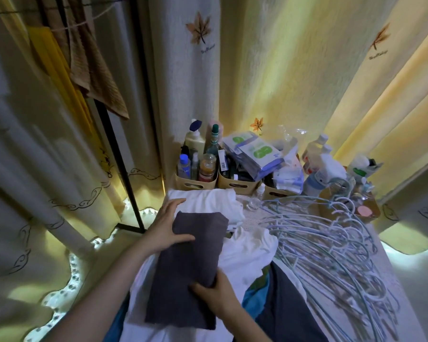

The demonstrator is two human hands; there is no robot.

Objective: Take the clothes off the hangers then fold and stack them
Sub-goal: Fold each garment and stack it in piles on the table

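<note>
Holding one folded grey cloth [190, 265] low in the middle are two hands: left hand [167, 229] flat with straight fingers at its top, right hand [216, 296] gripping its lower edge. Blue hangers [331, 245], too many to count, lie piled at right.

Dark grey cloth [190, 262] lies lengthwise on a pile of white garments [247, 248]. Left hand [164, 230]: fingers [176, 206] straight along the cloth's left edge, thumb laid across it. Right hand [216, 296]: pinches the cloth's near right edge. Pale blue hangers [331, 248] are heaped on the counter [253, 214], right of the garments. Beige bins [235, 185] holding bottles stand behind.
</note>
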